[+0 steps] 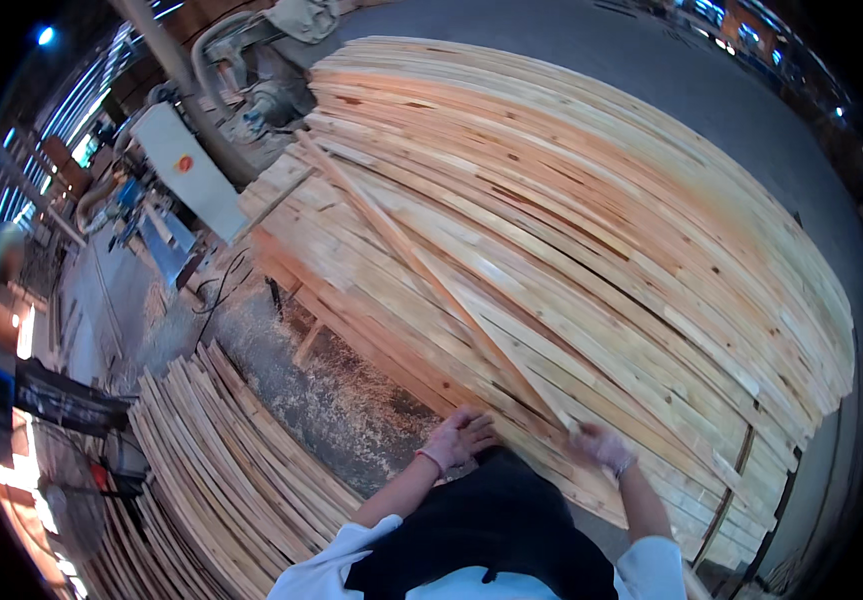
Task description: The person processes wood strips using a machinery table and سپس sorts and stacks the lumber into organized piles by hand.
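A long, narrow wooden board lies slantwise across a wide stack of pale planks. Its near end meets my right hand, which wears a light glove and is closed around it, slightly blurred. My left hand, in a similar glove, is at the near edge of the stack, just left of my dark apron. Its fingers are stretched out with nothing in them. Whether they touch the plank edge I cannot tell. The board's far end rests near the stack's far left corner.
A second pile of long strips lies to the left. Wood shavings cover the floor between the piles. A pale control cabinet with a red knob stands at the far left, next to a post and dusty machinery.
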Demonstrator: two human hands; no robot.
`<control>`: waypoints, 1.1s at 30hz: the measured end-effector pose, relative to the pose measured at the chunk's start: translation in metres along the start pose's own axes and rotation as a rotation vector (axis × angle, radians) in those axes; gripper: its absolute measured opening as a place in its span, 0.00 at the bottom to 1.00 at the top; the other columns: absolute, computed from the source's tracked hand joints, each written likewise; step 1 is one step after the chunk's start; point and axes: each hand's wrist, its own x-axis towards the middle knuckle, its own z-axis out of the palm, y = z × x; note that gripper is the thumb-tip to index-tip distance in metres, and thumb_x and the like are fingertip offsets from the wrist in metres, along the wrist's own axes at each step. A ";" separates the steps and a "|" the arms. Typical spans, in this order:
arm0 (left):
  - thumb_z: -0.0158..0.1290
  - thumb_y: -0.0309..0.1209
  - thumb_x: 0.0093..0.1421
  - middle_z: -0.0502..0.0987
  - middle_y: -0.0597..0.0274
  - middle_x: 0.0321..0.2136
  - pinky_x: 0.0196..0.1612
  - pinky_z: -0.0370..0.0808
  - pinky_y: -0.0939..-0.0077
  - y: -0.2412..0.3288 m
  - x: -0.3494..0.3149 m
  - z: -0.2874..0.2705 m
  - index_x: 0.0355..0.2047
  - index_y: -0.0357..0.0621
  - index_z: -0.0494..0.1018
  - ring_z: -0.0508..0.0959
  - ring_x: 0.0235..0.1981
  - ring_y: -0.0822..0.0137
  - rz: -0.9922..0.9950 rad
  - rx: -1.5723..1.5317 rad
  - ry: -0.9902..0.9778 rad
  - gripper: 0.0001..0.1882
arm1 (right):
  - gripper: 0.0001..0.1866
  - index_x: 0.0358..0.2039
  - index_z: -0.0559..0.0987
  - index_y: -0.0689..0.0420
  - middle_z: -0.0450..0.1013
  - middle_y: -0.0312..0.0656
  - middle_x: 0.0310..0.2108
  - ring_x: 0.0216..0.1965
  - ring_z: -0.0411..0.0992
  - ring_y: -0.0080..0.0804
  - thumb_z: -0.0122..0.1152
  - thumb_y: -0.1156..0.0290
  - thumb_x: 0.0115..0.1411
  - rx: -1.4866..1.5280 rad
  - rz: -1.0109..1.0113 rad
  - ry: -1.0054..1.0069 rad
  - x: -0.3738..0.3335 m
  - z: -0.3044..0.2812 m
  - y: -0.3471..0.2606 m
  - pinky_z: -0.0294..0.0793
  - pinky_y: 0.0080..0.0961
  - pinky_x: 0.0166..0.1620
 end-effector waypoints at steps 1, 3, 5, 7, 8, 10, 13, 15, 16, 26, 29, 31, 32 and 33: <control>0.48 0.42 0.62 0.75 0.57 0.36 0.50 0.72 0.55 -0.005 0.008 0.007 0.40 0.45 0.70 0.75 0.41 0.55 -0.053 0.009 -0.090 0.15 | 0.30 0.54 0.70 0.54 0.74 0.46 0.41 0.42 0.73 0.37 0.58 0.50 0.54 0.304 0.001 0.027 -0.009 0.035 0.046 0.71 0.31 0.47; 0.49 0.42 0.62 0.76 0.57 0.36 0.48 0.72 0.56 -0.016 0.011 0.018 0.41 0.45 0.71 0.75 0.41 0.56 -0.043 0.004 -0.128 0.14 | 0.27 0.52 0.69 0.63 0.73 0.43 0.43 0.43 0.70 0.32 0.52 0.53 0.62 0.645 -0.266 -0.101 -0.040 0.080 0.034 0.68 0.25 0.49; 0.50 0.40 0.62 0.76 0.60 0.34 0.45 0.74 0.58 -0.031 0.002 0.038 0.41 0.46 0.71 0.76 0.39 0.57 0.040 -0.018 -0.037 0.13 | 0.32 0.52 0.69 0.66 0.73 0.42 0.42 0.48 0.70 0.31 0.55 0.50 0.59 0.918 0.107 -0.105 -0.089 0.085 -0.015 0.68 0.24 0.51; 0.51 0.37 0.61 0.76 0.58 0.33 0.44 0.75 0.57 -0.032 0.002 0.008 0.40 0.44 0.72 0.77 0.38 0.58 0.089 0.042 0.021 0.12 | 0.32 0.53 0.69 0.62 0.74 0.40 0.41 0.49 0.70 0.30 0.58 0.49 0.56 0.892 0.082 -0.004 -0.128 0.105 -0.004 0.67 0.24 0.52; 0.52 0.36 0.61 0.76 0.58 0.33 0.44 0.76 0.56 -0.031 -0.001 -0.001 0.40 0.44 0.72 0.77 0.37 0.58 0.105 0.073 0.037 0.11 | 0.33 0.53 0.70 0.59 0.74 0.39 0.41 0.48 0.70 0.30 0.59 0.48 0.54 0.539 0.189 -0.045 -0.158 0.118 0.049 0.67 0.25 0.52; 0.53 0.34 0.60 0.76 0.58 0.32 0.40 0.77 0.59 -0.027 -0.020 -0.008 0.38 0.44 0.72 0.78 0.34 0.59 0.121 0.082 0.117 0.09 | 0.36 0.51 0.73 0.53 0.76 0.40 0.42 0.48 0.72 0.33 0.64 0.42 0.46 -0.114 0.461 -0.133 -0.222 0.113 -0.006 0.68 0.29 0.52; 0.53 0.35 0.60 0.76 0.60 0.29 0.38 0.76 0.63 -0.031 -0.045 -0.006 0.35 0.45 0.72 0.77 0.32 0.61 0.143 0.117 0.172 0.08 | 0.37 0.52 0.72 0.54 0.74 0.47 0.46 0.50 0.71 0.39 0.62 0.43 0.47 -0.270 0.700 -0.228 -0.299 0.168 0.117 0.69 0.32 0.51; 0.53 0.35 0.59 0.75 0.61 0.28 0.38 0.76 0.64 -0.037 -0.069 -0.004 0.34 0.45 0.72 0.77 0.31 0.61 0.164 0.073 0.086 0.08 | 0.36 0.53 0.70 0.54 0.73 0.49 0.46 0.50 0.70 0.42 0.59 0.43 0.49 -0.282 0.713 -0.161 -0.327 0.183 0.132 0.68 0.34 0.52; 0.53 0.35 0.59 0.75 0.61 0.28 0.38 0.76 0.63 -0.037 -0.077 -0.007 0.34 0.45 0.72 0.77 0.31 0.61 0.155 0.043 0.051 0.08 | 0.36 0.54 0.70 0.53 0.73 0.50 0.47 0.50 0.70 0.43 0.57 0.43 0.50 -0.294 0.705 -0.140 -0.335 0.187 0.140 0.68 0.35 0.52; 0.57 0.33 0.55 0.77 0.59 0.31 0.41 0.75 0.56 -0.081 -0.129 -0.053 0.36 0.44 0.74 0.77 0.34 0.56 0.265 -0.209 -0.060 0.10 | 0.37 0.58 0.65 0.53 0.67 0.59 0.51 0.52 0.67 0.53 0.53 0.43 0.54 -0.333 0.569 -0.083 -0.331 0.128 0.101 0.65 0.43 0.54; 0.58 0.33 0.53 0.77 0.58 0.31 0.42 0.74 0.51 -0.079 -0.122 -0.066 0.36 0.43 0.74 0.76 0.35 0.54 0.284 -0.341 -0.121 0.12 | 0.34 0.53 0.69 0.56 0.70 0.57 0.47 0.48 0.69 0.49 0.53 0.42 0.55 -0.355 0.499 -0.086 -0.309 0.088 0.029 0.66 0.41 0.51; 0.55 0.33 0.54 0.76 0.54 0.36 0.50 0.70 0.48 -0.075 -0.112 -0.066 0.40 0.40 0.72 0.75 0.41 0.50 0.482 -0.357 -0.037 0.15 | 0.32 0.47 0.74 0.58 0.73 0.54 0.41 0.45 0.71 0.44 0.51 0.41 0.56 -0.391 0.395 -0.066 -0.292 0.079 0.010 0.67 0.39 0.48; 0.54 0.34 0.55 0.76 0.52 0.38 0.53 0.68 0.47 -0.074 -0.112 -0.060 0.42 0.38 0.72 0.74 0.43 0.48 0.574 -0.362 0.012 0.16 | 0.32 0.44 0.76 0.59 0.75 0.53 0.38 0.43 0.72 0.42 0.50 0.41 0.57 -0.402 0.349 -0.058 -0.284 0.079 0.002 0.68 0.37 0.47; 0.52 0.33 0.57 0.76 0.51 0.39 0.54 0.68 0.51 -0.081 -0.114 -0.056 0.43 0.40 0.72 0.74 0.45 0.50 0.518 -0.381 -0.063 0.15 | 0.32 0.41 0.78 0.61 0.76 0.52 0.35 0.41 0.73 0.40 0.49 0.41 0.57 -0.414 0.300 -0.050 -0.275 0.080 -0.009 0.69 0.36 0.45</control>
